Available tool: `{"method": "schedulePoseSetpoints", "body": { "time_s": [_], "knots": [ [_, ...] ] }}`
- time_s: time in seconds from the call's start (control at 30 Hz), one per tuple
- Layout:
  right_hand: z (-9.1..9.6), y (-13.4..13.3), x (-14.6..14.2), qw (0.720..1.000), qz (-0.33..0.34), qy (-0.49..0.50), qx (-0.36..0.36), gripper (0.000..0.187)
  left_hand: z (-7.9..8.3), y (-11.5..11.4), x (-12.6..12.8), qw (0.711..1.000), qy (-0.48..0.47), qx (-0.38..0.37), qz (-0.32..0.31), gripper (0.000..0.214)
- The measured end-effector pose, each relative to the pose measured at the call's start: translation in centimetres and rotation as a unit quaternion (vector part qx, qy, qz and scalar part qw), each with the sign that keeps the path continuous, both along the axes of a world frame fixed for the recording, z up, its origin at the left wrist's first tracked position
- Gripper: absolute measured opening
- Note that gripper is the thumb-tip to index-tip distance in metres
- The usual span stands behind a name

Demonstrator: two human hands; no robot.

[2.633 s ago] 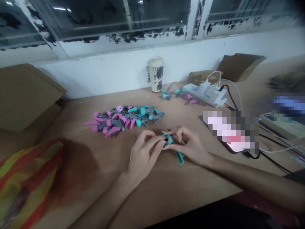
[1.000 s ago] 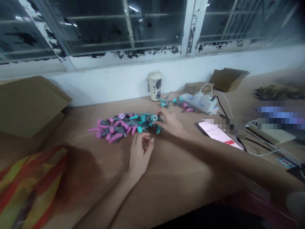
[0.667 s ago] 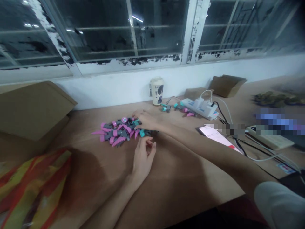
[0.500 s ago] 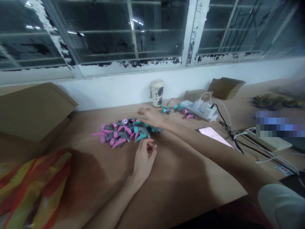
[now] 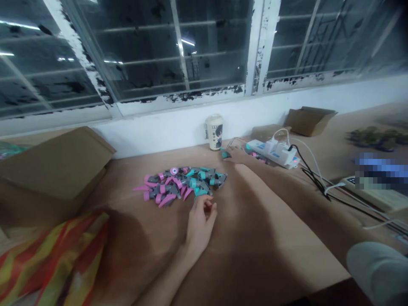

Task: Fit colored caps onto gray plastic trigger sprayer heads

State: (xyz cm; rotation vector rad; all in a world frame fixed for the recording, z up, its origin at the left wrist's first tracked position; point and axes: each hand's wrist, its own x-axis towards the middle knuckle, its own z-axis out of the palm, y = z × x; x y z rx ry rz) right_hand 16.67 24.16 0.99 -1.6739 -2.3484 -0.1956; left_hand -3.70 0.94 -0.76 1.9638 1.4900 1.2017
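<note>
Brown wooden tabletop (image 5: 277,229) stretches from the heap of grey plastic trigger heads with pink and teal caps (image 5: 168,189) toward the table's near edge, visible to the heap's lower right. Left of the heap stand a brown cardboard box (image 5: 57,168) and, nearer, a red-and-yellow striped bag (image 5: 60,259); behind it, a cream printed cup (image 5: 215,131); well right, a white power strip (image 5: 270,152). The left hand (image 5: 201,225) is at the heap's near side, fingers loosely curled, thumb slightly apart. Beyond the heap's far right, the right hand (image 5: 237,154) reaches over a small teal-and-grey trigger head (image 5: 226,154); whether its fingers pinch it, I cannot tell.
</note>
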Motion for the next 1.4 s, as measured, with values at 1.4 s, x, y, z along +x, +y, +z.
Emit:
{"method": "schedulePoseSetpoints", "body": {
  "time_s": [1.4],
  "knots": [
    [-3.7,-22.3,0.1,0.923,0.303,0.235,0.027,0.035,0.4,-0.1,1.0,0.934,-0.118,-0.284,-0.184,0.022]
  ]
}}
